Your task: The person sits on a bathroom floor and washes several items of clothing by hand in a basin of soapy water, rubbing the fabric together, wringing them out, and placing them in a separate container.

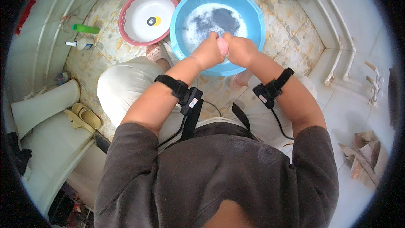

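My left hand (208, 51) and my right hand (242, 50) are side by side over the near part of a blue plastic basin (257, 34). Both are closed on a small pink cloth (223, 46), which bulges out between them; the rest of it is hidden by my fingers. Below and beyond my hands, soapy water (226, 19) fills the bottom of the basin, with white suds around a darker patch. Whether that patch is bare water or dark fabric I cannot tell.
A pink-rimmed white basin (139, 22) touches the blue one on its left. A green bottle (85, 28) and a white spray bottle (84, 43) lie or stand by the left wall. Yellow slippers (87, 115) are lower left. White pipes (337, 50) run along the right wall.
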Demonstrator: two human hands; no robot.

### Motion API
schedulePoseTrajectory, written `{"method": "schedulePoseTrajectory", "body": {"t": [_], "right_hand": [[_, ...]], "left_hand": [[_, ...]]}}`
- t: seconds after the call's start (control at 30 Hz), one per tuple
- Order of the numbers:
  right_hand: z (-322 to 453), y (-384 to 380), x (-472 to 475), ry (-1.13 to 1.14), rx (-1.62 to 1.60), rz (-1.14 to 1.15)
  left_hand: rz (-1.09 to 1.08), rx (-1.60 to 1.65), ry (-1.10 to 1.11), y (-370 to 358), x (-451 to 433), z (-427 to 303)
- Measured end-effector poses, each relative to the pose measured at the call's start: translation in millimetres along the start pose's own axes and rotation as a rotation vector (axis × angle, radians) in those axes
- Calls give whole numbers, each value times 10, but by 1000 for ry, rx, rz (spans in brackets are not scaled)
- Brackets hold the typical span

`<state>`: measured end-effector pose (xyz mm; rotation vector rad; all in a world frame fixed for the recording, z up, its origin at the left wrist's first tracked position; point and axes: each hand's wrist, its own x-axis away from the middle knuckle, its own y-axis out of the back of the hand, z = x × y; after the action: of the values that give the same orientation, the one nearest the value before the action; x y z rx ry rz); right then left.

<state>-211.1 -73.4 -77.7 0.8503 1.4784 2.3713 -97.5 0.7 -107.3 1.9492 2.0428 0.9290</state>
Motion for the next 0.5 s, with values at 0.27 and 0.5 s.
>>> {"method": "schedulePoseTrajectory", "body": {"t": [0.27, 0.5], "right_hand": [[87, -6, -28, -294, -462, 219], [72, 198, 256, 237, 166, -392]], "left_hand": [[-255, -344, -351, -156, 43, 147], [433, 1054, 452, 156, -50, 105]]}}
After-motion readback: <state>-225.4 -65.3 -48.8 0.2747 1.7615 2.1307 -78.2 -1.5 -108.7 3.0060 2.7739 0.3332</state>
